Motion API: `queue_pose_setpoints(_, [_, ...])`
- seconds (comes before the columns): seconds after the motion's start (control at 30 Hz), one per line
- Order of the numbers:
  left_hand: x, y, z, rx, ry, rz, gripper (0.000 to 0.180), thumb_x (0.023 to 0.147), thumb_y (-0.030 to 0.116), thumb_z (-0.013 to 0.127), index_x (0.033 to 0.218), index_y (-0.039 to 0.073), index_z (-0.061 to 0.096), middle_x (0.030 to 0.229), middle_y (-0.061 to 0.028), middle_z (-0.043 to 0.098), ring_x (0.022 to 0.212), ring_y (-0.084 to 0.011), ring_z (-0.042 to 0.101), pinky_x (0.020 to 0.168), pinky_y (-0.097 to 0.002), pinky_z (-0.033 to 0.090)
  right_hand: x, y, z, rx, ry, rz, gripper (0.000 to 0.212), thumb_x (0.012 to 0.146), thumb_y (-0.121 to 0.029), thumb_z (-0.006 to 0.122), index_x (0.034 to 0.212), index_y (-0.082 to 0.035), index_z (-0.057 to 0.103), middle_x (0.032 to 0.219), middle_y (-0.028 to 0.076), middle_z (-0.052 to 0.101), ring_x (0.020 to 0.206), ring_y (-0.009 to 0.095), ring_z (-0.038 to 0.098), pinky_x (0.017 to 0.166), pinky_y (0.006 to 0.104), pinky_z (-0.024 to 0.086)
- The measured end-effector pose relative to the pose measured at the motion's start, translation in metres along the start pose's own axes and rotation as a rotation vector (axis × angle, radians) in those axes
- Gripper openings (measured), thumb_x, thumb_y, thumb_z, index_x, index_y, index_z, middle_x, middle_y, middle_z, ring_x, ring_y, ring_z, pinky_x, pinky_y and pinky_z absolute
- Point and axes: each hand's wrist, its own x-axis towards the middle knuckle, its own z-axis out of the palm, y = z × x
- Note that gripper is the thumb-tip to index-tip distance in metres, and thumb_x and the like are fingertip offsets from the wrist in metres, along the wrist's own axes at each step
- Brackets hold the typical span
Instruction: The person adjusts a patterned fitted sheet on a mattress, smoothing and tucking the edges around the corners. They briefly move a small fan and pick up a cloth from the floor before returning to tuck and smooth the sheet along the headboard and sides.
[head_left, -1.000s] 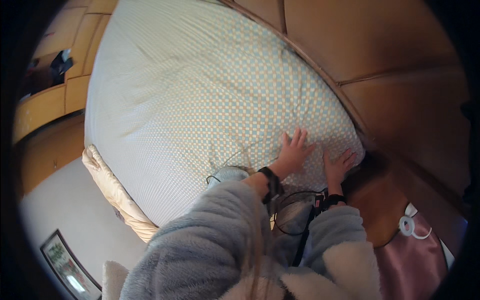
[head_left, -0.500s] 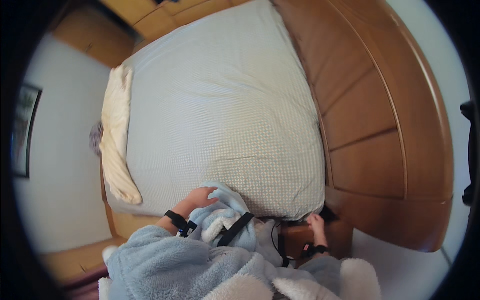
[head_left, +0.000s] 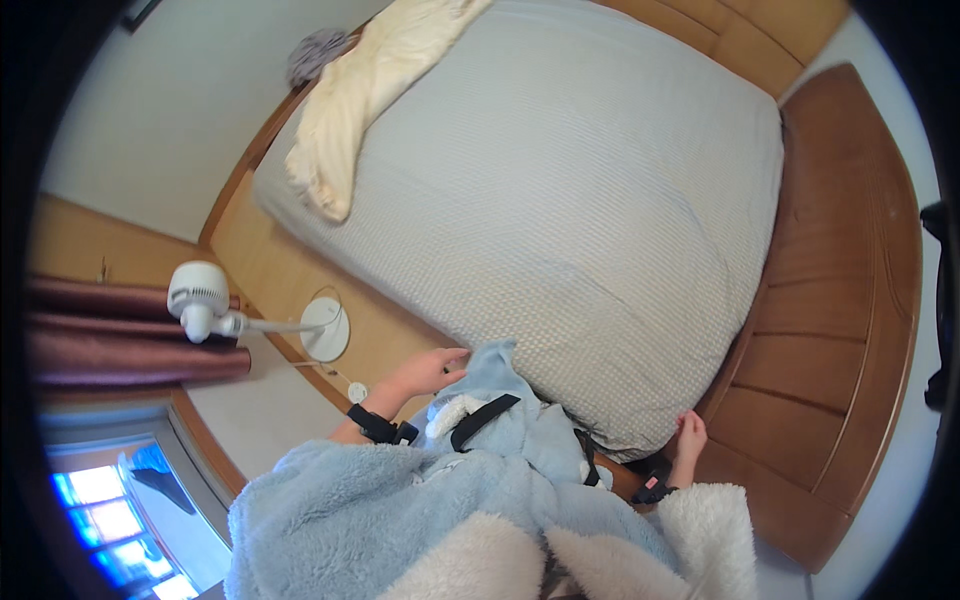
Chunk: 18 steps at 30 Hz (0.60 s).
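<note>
Robe (head_left: pixel 345 515): fluffy pale blue with white patches, takes up most of the bottom, black strap (head_left: pixel 482 422) across the front
Left hand (head_left: pixel 430 373): looks empty, fingers half spread and loosely bent, right beside a peak of blue fleece; can't tell if it's touching. Black band (head_left: pixel 375 425) on the wrist
Right hand (head_left: pixel 690 435): just off the near corner at the head end, fingers bunched pretty narrow; honestly can't tell if they've got a pinch of fabric
Mattress (head_left: pixel 560 220): dead ahead, middle of the view, under a pale checked sheet. Long axis goes from the right side toward upper left, so the foot end points up-left
Headboard (head_left: pixel 820 310): brown and panelled, running along the mattress's right end
Fan-looking thing (head_left: pixel 200 290): white, thin stem, round base, over by the left side
Cream blanket (head_left: pixel 350 100): long strip along the foot edge, slanting up to the right
Greyish bundle (head_left: pixel 318 55): just past the blanket
</note>
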Motion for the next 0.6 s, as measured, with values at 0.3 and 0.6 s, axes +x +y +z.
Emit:
queue_pose_setpoints(0.3, [-0.117,-0.106,-0.055,-0.076,0.326,-0.029,0.046,0.085,0.034,0.055,0.125,0.012,0.049,0.111,-0.0121,0.061,0.099,-0.0294,0.058,0.084,-0.0377,0.046,-0.136,-0.221,0.121,0.242,-0.273,-0.390,0.020,0.090,-0.013,0.056,0.102,0.002,0.060,0.094,0.011,0.064,0.086,0.017,0.063,0.081,0.0295,0.051])
queue_pose_setpoints(0.6, [-0.172,-0.137,-0.066,-0.236,0.618,-0.100,0.045,0.085,0.035,0.055,0.123,0.011,0.051,0.107,-0.0163,0.061,0.095,-0.0316,0.060,0.081,-0.0402,0.048,-0.202,-0.373,0.265,0.728,-1.142,-0.681,0.026,0.094,-0.015,0.041,0.107,0.002,0.056,0.100,0.015,0.061,0.095,0.023,0.059,0.092,0.0398,0.044])
